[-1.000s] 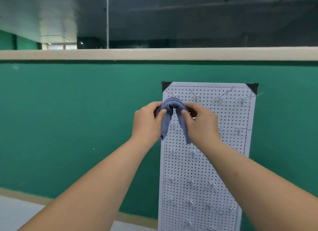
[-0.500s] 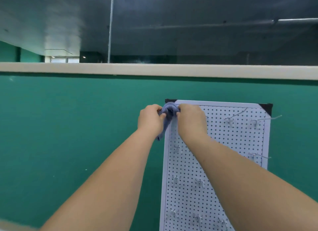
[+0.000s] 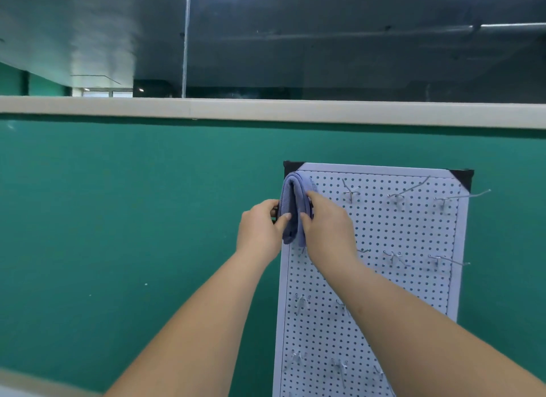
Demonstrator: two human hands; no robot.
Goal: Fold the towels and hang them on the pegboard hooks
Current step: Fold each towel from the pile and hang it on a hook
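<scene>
Wall: green panel wall (image 3: pixel 118 219) behind the board.
Pegboard: white perforated pegboard (image 3: pixel 413 278), bottom cut off by the frame.
Hands: left hand (image 3: pixel 258 228) pinches the towel's left side; right hand (image 3: pixel 328 228) grips its right side.
Towel: folded blue cloth towel (image 3: pixel 291 207) draped at the pegboard's top-left corner; whatever carries it is hidden.
Hooks: metal wire hooks (image 3: pixel 350 193) in rows to its right.

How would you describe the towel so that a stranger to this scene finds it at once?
Against the green wall is a white pegboard. At its top left corner is a folded blue-violet towel, gripped by the left hand and right hand. It is the only cloth there; the hooks beside it are bare metal.
</scene>
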